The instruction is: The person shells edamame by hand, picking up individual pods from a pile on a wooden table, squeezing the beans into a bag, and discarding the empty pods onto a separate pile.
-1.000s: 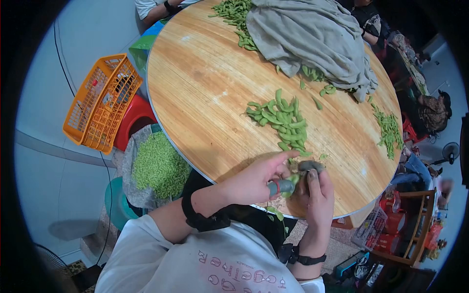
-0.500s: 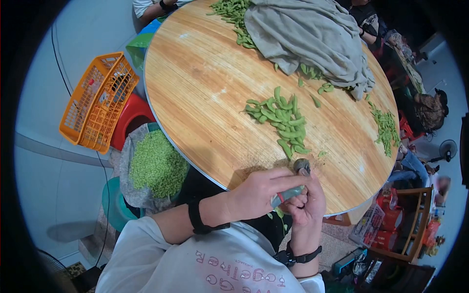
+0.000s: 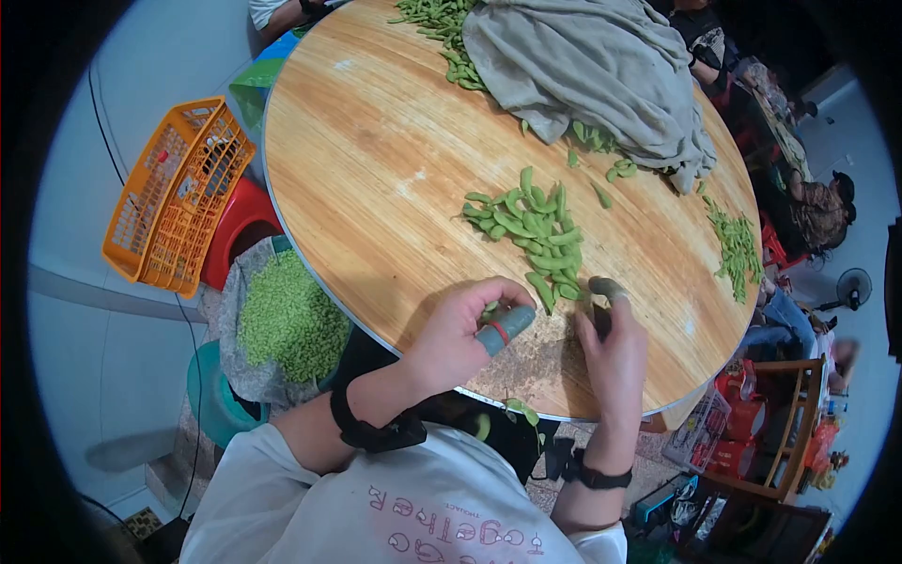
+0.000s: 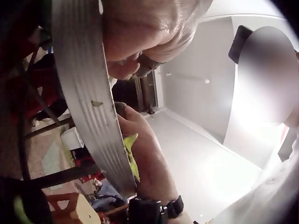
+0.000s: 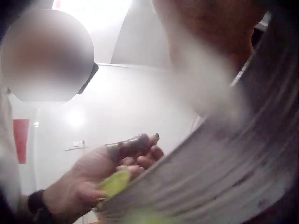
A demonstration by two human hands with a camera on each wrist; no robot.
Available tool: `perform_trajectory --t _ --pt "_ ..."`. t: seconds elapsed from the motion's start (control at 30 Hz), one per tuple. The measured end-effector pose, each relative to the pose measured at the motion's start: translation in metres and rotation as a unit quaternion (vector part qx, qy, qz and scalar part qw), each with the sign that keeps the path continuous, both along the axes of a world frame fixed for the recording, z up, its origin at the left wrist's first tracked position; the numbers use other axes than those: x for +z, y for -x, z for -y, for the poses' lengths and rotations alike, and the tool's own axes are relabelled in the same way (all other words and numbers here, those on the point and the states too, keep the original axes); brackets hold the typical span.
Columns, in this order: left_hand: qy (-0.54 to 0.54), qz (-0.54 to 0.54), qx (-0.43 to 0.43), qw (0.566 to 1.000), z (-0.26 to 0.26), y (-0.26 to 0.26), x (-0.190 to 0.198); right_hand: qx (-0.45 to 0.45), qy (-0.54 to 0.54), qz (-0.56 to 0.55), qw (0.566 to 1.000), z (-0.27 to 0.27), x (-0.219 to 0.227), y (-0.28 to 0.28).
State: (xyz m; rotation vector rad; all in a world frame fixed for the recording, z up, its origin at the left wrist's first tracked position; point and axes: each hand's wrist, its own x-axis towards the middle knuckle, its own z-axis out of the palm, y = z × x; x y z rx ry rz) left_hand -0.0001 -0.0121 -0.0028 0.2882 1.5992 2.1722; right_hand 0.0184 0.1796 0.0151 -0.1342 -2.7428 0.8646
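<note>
In the head view the left hand is over the table's near edge, its fingers curled round a small green piece, a grey-green cover with a red band on its thumb. Across from it, the right hand has thumb and forefinger, one grey-covered, bent and apart over the wood, with nothing seen between them. Green pods lie in a loose pile just beyond both hands. The right wrist view shows the left hand with curled fingers; the left wrist view shows the right hand beside the table rim.
A grey cloth covers part of more pods at the table's far side. Shelled beans fill a lined container at left, below an orange basket. Pod pieces hang at the near edge; another green piece is below it.
The hands, together half a second ago, have moved apart, the left one to the left. A blurred green piece now shows below the table edge.
</note>
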Motion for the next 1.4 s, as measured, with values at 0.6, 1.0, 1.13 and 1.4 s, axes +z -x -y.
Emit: perform_trajectory --t 0.6,1.0,1.13,1.4 --pt "0.08 -0.056 0.025 0.995 -0.012 -0.002 0.0 0.045 0.523 0.177 0.832 0.02 0.012 -0.042" --pt "0.061 -0.091 0.02 0.994 -0.016 -0.013 0.004 0.061 0.619 0.214 0.754 0.03 0.009 -0.048" --pt "0.008 -0.092 -0.057 0.994 -0.011 -0.007 -0.005 0.038 0.76 0.244 0.602 0.028 0.004 -0.048" --pt "-0.022 0.004 -0.077 0.997 0.007 -0.008 0.001 0.114 0.644 0.268 0.707 0.019 0.0 -0.041"
